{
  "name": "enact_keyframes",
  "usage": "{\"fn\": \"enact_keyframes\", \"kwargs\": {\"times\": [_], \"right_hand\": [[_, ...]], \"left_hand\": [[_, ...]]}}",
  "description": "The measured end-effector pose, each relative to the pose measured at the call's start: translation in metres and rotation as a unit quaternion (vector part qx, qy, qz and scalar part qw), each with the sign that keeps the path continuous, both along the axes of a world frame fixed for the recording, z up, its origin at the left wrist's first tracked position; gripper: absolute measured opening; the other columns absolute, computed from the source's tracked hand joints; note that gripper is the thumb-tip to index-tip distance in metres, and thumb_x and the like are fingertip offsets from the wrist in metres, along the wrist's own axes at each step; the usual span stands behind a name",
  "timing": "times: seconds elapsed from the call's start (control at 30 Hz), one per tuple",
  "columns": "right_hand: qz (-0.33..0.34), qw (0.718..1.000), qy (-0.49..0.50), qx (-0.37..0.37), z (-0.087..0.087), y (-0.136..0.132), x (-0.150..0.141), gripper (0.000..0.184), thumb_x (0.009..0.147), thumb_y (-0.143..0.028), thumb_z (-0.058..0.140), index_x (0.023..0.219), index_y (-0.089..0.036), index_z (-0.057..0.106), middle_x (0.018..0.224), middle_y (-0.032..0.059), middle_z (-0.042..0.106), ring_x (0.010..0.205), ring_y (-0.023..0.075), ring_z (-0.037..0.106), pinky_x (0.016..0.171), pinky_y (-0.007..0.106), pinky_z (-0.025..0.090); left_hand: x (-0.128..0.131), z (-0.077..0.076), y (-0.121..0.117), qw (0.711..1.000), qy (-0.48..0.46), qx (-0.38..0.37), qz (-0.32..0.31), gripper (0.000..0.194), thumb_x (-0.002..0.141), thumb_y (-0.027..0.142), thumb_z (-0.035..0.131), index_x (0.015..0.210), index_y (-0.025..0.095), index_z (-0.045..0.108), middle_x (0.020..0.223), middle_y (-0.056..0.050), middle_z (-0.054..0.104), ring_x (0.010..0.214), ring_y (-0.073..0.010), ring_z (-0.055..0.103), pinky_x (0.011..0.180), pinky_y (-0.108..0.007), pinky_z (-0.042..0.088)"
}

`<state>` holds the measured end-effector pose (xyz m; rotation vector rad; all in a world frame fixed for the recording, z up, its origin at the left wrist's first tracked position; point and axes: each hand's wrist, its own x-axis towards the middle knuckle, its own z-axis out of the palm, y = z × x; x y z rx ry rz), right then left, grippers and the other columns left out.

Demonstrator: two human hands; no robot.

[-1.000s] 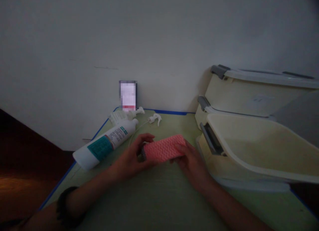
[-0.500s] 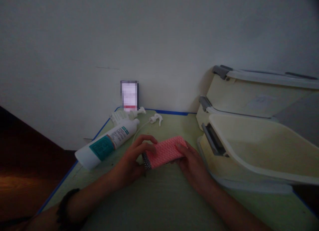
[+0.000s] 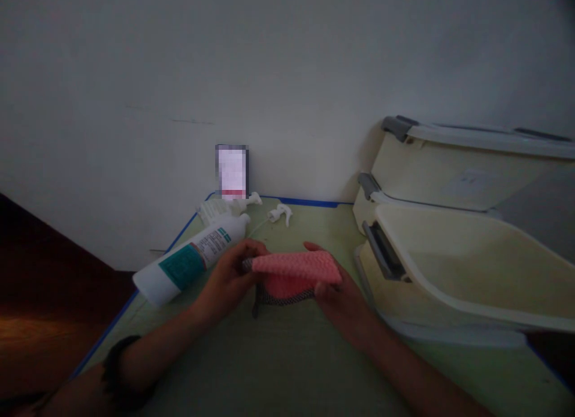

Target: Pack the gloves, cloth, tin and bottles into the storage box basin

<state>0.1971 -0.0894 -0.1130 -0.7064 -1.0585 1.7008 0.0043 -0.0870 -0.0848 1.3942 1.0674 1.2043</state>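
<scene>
A folded pink cloth (image 3: 294, 267) with a dark patterned edging is held between both hands above the table. Its near layers sag apart, so the fold gapes toward me. My left hand (image 3: 236, 273) is closed on the cloth's left end, with a dark loop or corner dangling below. At the right end, my right hand (image 3: 336, 294) grips it, thumb at the near edge and fingers behind. Left of the cloth lies a white bottle (image 3: 193, 261) with a teal label, on its side and without a pump on its neck.
Behind the cloth lies a white pump head (image 3: 281, 213) with a thin tube. A clear pump bottle (image 3: 218, 210) lies beyond the white bottle. A lit phone (image 3: 232, 171) leans on the wall. Stacked cream bins (image 3: 381, 303) with grey clips stand on the table's right side.
The cloth's flat folded packet has been tilted and its layers have parted, showing the inner fold. My left fingers have moved from its top face to its left end.
</scene>
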Motion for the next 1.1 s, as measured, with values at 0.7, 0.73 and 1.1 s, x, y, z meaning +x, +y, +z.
{"fn": "enact_keyframes", "kwargs": {"times": [0.7, 0.73, 1.1], "right_hand": [[-0.132, 0.772, -0.534, 0.318, 0.004, 0.001, 0.004, 0.044, 0.079, -0.020, 0.050, 0.122, -0.017, 0.044, 0.130, 0.0145, 0.037, 0.122, 0.0244, 0.035, 0.102, 0.046, 0.030], [-0.113, 0.752, -0.553, 0.340, 0.005, 0.001, 0.005, 0.040, 0.081, -0.022, 0.048, 0.120, -0.016, 0.046, 0.130, 0.0141, 0.039, 0.123, 0.0239, 0.035, 0.103, 0.045, 0.029], [0.028, 0.666, -0.646, 0.372, -0.008, -0.011, 0.011, 0.067, 0.086, -0.044, 0.038, 0.139, -0.008, 0.021, 0.145, 0.0171, 0.021, 0.134, 0.0248, 0.014, 0.108, 0.047, 0.019]], "left_hand": [[-0.005, -0.018, -0.003, 0.871, 0.433, 0.216, -0.091, 0.035, 0.082, 0.018, 0.048, 0.117, 0.021, 0.046, 0.128, -0.010, 0.039, 0.122, -0.0226, 0.036, 0.102, -0.044, 0.033], [-0.006, -0.018, -0.003, 0.865, 0.439, 0.214, -0.115, 0.034, 0.083, 0.020, 0.047, 0.117, 0.020, 0.047, 0.126, -0.010, 0.043, 0.119, -0.0215, 0.039, 0.101, -0.042, 0.034], [-0.012, -0.022, 0.003, 0.829, 0.506, 0.147, -0.188, 0.052, 0.084, 0.033, 0.047, 0.131, 0.013, 0.036, 0.138, -0.015, 0.037, 0.128, -0.0249, 0.031, 0.104, -0.043, 0.028]]}}
